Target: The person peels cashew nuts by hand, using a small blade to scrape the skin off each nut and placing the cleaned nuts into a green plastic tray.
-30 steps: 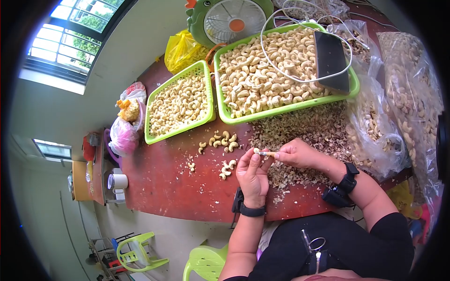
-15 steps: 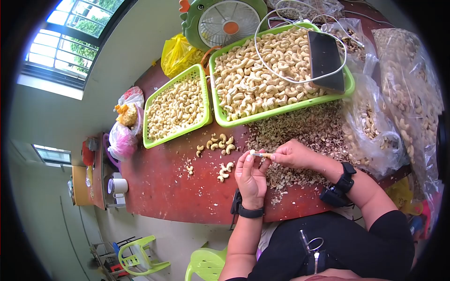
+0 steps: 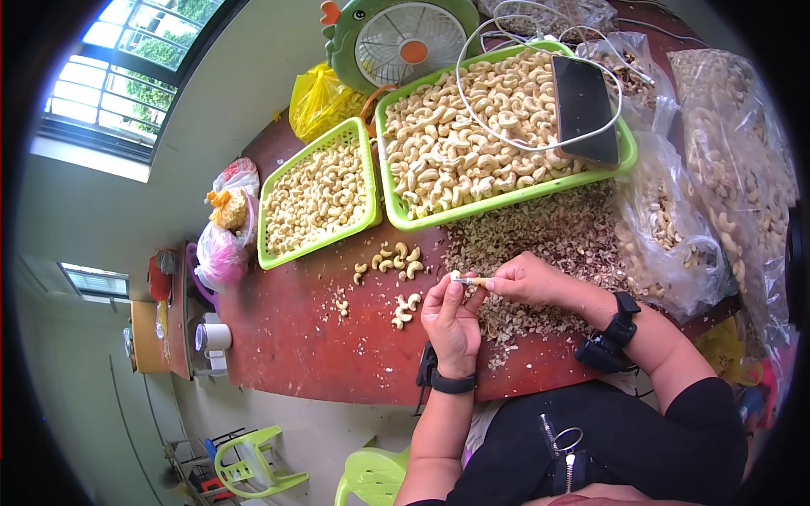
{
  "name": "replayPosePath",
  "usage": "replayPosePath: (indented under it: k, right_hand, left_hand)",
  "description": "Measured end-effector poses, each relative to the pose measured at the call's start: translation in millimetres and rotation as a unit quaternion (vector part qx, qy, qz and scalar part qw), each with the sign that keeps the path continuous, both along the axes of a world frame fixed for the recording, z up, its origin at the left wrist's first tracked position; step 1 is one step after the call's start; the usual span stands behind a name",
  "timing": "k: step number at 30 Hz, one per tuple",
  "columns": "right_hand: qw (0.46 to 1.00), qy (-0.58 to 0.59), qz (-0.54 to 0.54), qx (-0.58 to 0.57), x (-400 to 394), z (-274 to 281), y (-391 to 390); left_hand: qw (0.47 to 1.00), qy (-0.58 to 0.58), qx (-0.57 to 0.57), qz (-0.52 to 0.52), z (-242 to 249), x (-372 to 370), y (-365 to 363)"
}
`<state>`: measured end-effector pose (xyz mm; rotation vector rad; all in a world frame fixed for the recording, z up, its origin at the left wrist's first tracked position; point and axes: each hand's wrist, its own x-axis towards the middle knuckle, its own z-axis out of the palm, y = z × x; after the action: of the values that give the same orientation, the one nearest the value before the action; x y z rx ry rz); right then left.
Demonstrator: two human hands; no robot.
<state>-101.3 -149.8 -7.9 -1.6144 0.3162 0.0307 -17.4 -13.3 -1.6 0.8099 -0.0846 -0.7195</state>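
My left hand [image 3: 451,325] is closed, pinching a pale cashew nut [image 3: 456,275] at its fingertips. My right hand [image 3: 525,279] grips a small knife [image 3: 476,282] with a light brown handle, its short blade against the cashew. Both hands are above the red table, beside a wide spread of brown skin peelings [image 3: 540,244]. To the left of my left hand lie two loose groups of cashews, a nearer one [image 3: 406,309] and a farther one [image 3: 396,259]. Small crumbs are scattered around them.
Behind stand a large green basket of cashews [image 3: 634,152] with a phone [image 3: 586,110] and white cable across it, and a smaller green basket [image 3: 377,215]. A green fan [image 3: 337,52] is at the back. Plastic bags of cashews [image 3: 730,143] line the right side.
Both hands stay in nearly the same place, with the knife still at the cashew. Only a slight shift of the fingers and of the view shows.
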Motion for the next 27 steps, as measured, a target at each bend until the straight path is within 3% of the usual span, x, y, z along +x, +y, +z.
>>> replayPosePath:
  k: [11, 16, 20, 21, 23, 26, 27]
  right_hand:
    - [0.999, -0.007, -0.019, 0.034, -0.3, 0.4, -0.6]
    - [1.0, 0.01, -0.015, -0.02, -0.3, 5.1, 0.8]
    - [0.999, 0.021, -0.023, -0.027, 1.4, -3.9, -1.6]
    - [0.999, 0.009, -0.026, -0.043, 0.6, -2.3, -2.0]
    - [0.999, 0.005, -0.034, -0.042, 0.7, -2.1, -1.6]
    - [0.999, 0.021, -0.033, -0.033, -0.2, 2.9, 1.5]
    - [0.998, 0.015, -0.039, -0.035, -0.2, 2.0, 1.5]
  left_hand:
    - [1.0, -0.01, 0.004, 0.016, -0.3, -3.2, -3.2]
    - [1.0, 0.011, 0.011, 0.001, -0.3, -0.2, 0.8]
    - [0.974, -0.175, 0.083, 0.118, 19.0, -14.4, 11.0]
    - [0.934, -0.284, 0.09, 0.198, 30.5, -21.6, 11.3]
    - [0.772, -0.556, 0.068, 0.3, 65.6, -25.7, 17.9]
    - [0.534, -0.718, -0.014, 0.447, 118.9, -17.1, 30.2]
    - [0.483, -0.74, 0.03, 0.467, 138.6, -12.9, 33.9]
